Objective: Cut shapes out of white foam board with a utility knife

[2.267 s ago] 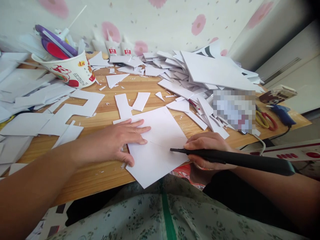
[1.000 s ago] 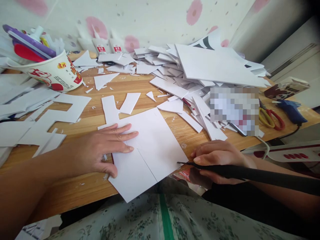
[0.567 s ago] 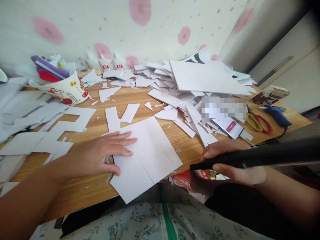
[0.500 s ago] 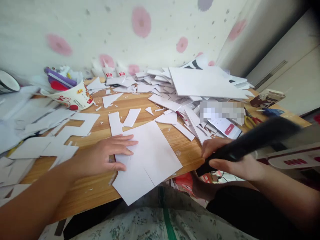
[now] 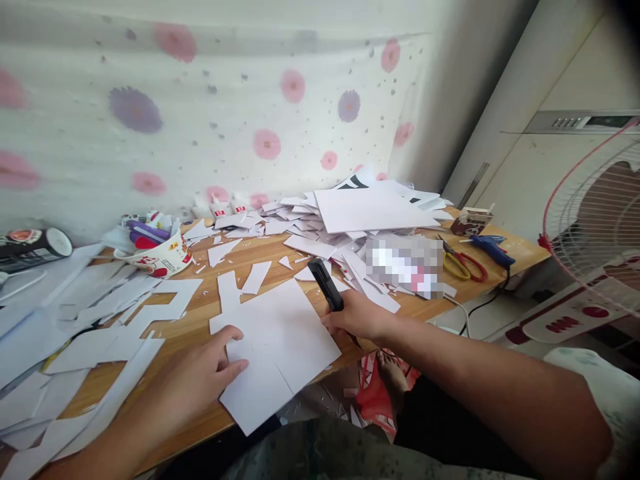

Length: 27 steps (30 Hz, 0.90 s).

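Observation:
A large white foam-board sheet (image 5: 285, 327) lies at the table's front edge, one corner jutting past it. A thin straight line runs across its lower part. My left hand (image 5: 220, 360) rests on the sheet's left edge, thumb and forefinger apart; its other fingers are mostly hidden. Closed around a black utility knife (image 5: 326, 285), my right hand (image 5: 355, 313) is at the sheet's right edge. The handle tilts up to the left, and its lower end is hidden by the hand. Smaller white pieces (image 5: 257, 277) lie just beyond the sheet.
White offcuts (image 5: 345, 250) pile up at the back under a larger board (image 5: 375, 210). To the right are scissors (image 5: 463, 263), a blue glue gun (image 5: 493, 250), a small carton (image 5: 471, 221) and a fan (image 5: 595, 220). A paper tub (image 5: 165, 260) and cut-out boards (image 5: 110, 343) occupy the left.
My right hand has brought the knife leftward from beyond the table edge to the sheet. My left hand has drawn back to the sheet's left edge, fingers more bent. The view has tilted up.

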Each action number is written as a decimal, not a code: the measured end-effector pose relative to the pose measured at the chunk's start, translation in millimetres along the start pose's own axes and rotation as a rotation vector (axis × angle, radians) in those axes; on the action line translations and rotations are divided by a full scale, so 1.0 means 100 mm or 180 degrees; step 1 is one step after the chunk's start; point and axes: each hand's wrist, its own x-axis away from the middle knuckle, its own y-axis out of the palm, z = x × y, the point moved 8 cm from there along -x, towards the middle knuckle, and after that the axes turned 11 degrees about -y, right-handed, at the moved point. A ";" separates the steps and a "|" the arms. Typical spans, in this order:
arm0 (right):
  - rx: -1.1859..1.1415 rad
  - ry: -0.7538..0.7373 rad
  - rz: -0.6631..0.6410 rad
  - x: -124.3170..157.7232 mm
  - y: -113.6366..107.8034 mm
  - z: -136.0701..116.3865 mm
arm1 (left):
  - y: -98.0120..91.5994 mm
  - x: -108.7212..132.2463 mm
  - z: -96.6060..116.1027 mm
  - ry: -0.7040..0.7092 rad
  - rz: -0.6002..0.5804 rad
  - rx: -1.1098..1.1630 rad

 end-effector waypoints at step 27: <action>0.1483 -0.0908 0.0890 -0.40 -1.05 -0.20 | -0.28 -0.11 0.01 -0.0128 0.0256 0.5127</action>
